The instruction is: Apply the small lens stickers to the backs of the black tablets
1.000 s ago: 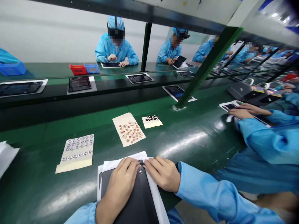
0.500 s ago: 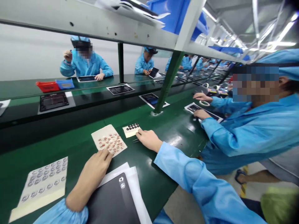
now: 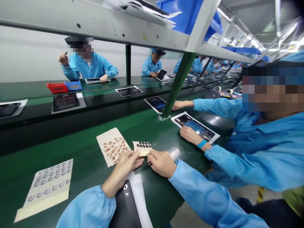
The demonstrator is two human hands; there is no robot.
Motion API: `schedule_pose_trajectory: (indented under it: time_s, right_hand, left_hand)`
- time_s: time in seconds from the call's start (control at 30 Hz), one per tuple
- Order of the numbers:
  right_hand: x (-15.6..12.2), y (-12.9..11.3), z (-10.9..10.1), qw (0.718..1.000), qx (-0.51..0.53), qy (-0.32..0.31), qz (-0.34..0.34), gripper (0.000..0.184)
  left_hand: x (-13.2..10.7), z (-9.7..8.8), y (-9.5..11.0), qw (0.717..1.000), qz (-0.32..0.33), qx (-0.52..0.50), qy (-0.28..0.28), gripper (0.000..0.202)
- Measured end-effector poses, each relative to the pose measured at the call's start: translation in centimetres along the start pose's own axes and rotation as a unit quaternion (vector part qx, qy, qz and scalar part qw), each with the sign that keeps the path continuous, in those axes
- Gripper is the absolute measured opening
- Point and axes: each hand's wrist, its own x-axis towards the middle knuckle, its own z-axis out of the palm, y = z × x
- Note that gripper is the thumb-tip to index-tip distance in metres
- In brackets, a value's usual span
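Having shifted since the earlier frame, the left hand (image 3: pixel 124 166) is now reaching past the parts sheet (image 3: pixel 105 137) and touching the small sheet (image 3: pixel 142 149), where the right hand (image 3: pixel 162 163) is also working. At far right, a co-worker's panel (image 3: pixel 193 124) is now lying closer to the green post (image 3: pixel 178 79).

Left fingers are meeting the left end of the small sheet's yellow strip (image 3: pixel 143 153), the thumb showing along it and the other fingers sitting nearer the wearer, slightly apart from the thumb. Right fingers are curling together at the strip's right end. Whether either hand is actually pinching the strip cannot be told.

Between the two sets of fingers and just beyond them, the small sheet is showing two rows of black rings (image 3: pixel 144 144). Directly left of the left fingers, the parts sheet is bearing scattered red parts (image 3: pixel 116 148) and is partly hiding behind the hand. Farther left, well apart from the fingers, the ring sheet (image 3: pixel 52 182) is lying on the worktop (image 3: pixel 87 172).

Nearer the wearer than the left fingers, the black panel (image 3: pixel 127 210) is resting on white paper (image 3: pixel 142 202), its upper left portion disappearing behind the left wrist and sleeve (image 3: pixel 87 207).
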Motion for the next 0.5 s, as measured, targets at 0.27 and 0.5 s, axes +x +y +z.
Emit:
schedule_pose_trajectory:
  time_s: [0.27, 0.5]
  right_hand:
    - [0.4, -0.4, -0.2, 0.955, 0.270, 0.083, 0.085, 0.025]
    - [3.2, 0.5, 0.9, 0.902, 0.361, 0.080, 0.222, 0.026]
  left_hand:
    - [0.6, 0.8, -2.1, 0.999, 0.048, 0.004, -0.022, 0.043]
    - [1.2, 0.7, -2.9, 0.994, 0.079, 0.073, -0.010, 0.047]
